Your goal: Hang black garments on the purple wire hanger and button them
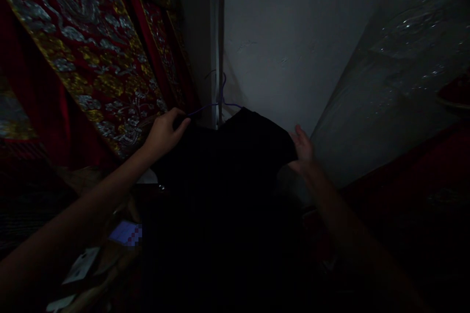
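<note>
A black short-sleeved top (235,171) hangs in front of me on a thin purple wire hanger (232,104). Its folds are lost in the dark. At the garment's left shoulder, my left hand (167,132) grips the cloth beside the hanger's arm, thumb and fingers closed around it. My right hand (303,149) has the edge of the right sleeve between thumb and fingers, some fingertips pointing up behind the fabric. The hanger's hook is up by a narrow vertical metal strip (216,34); whether it hangs on something there cannot be made out.
Red cloth with gold and silver embroidery (84,49) fills the left side. Behind stands a pale wall (282,24), with clear plastic sheeting (400,68) at right. Lower left, a lit phone screen (123,232) and a white phone-like object (81,265) show.
</note>
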A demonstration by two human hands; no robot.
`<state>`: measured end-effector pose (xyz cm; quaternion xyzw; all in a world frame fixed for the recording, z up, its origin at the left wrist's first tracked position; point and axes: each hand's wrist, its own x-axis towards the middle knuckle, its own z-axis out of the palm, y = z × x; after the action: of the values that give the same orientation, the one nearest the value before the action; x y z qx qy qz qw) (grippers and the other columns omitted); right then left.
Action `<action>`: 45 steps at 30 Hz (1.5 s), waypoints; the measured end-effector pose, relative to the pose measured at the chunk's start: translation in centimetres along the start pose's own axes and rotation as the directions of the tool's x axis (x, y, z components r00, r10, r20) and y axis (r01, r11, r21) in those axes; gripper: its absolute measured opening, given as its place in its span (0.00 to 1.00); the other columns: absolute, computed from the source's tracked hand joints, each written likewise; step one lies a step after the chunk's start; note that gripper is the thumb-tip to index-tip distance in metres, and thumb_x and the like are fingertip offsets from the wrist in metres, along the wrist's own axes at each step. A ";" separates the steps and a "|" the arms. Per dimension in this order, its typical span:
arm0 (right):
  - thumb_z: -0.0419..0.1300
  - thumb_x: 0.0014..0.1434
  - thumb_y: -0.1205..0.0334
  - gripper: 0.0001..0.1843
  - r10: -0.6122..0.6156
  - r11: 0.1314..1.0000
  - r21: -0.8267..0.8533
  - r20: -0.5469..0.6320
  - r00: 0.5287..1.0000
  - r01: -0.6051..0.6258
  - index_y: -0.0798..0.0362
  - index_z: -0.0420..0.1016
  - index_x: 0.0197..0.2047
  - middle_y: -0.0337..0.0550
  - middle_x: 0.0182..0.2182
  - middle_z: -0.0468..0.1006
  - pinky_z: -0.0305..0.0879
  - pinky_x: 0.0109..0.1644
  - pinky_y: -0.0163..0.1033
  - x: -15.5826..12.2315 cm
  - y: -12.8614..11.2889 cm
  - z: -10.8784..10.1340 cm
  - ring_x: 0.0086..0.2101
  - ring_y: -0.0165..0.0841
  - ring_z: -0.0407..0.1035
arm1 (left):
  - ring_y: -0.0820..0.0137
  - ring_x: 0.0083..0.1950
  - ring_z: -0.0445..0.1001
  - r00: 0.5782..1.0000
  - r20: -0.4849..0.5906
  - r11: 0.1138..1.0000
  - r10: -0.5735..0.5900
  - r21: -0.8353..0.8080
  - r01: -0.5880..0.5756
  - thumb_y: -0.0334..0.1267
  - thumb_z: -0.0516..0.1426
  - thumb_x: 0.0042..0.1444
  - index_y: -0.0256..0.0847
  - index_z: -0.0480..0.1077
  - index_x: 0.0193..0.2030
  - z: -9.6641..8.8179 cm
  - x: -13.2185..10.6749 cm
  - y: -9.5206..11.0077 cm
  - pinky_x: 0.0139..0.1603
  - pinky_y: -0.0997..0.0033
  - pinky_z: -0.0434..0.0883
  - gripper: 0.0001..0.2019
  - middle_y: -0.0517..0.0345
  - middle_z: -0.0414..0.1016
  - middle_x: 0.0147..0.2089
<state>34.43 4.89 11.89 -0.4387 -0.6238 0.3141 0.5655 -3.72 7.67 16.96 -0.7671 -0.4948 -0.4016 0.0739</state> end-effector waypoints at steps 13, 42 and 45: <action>0.57 0.63 0.45 0.19 -0.159 0.986 -0.038 0.056 0.986 0.161 0.44 0.75 0.53 0.43 0.33 0.79 0.74 0.38 0.44 -6.5 -7.7 1.2 0.35 0.41 0.76 | 0.60 0.55 0.75 1.000 -0.005 0.811 -0.011 -0.586 0.006 0.53 0.43 0.70 0.40 0.70 0.55 -0.5 0.5 10.3 0.56 0.57 0.72 0.24 0.48 0.76 0.52; 0.69 0.45 0.35 0.27 -0.007 0.964 0.266 -0.089 0.996 0.031 0.52 0.76 0.33 0.47 0.31 0.82 0.75 0.42 0.47 5.6 -2.0 2.7 0.36 0.43 0.79 | 0.61 0.48 0.78 0.948 0.252 0.980 0.197 -0.035 -0.194 0.41 0.48 0.68 0.45 0.63 0.66 -0.6 -6.6 3.0 0.52 0.60 0.73 0.21 0.52 0.78 0.49; 0.71 0.45 0.36 0.27 0.061 0.961 0.273 -0.097 0.993 -0.033 0.52 0.76 0.33 0.46 0.30 0.83 0.76 0.42 0.47 3.6 -0.7 1.8 0.36 0.44 0.79 | 0.61 0.50 0.79 0.865 0.468 0.983 0.183 -0.088 -0.160 0.38 0.47 0.68 0.50 0.51 0.74 3.3 -8.9 3.4 0.52 0.62 0.73 0.28 0.52 0.76 0.59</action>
<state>32.60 8.03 13.74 -0.3876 -0.5340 0.3866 0.6443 -0.84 1.47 9.58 -0.8843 -0.4182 -0.2051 -0.0317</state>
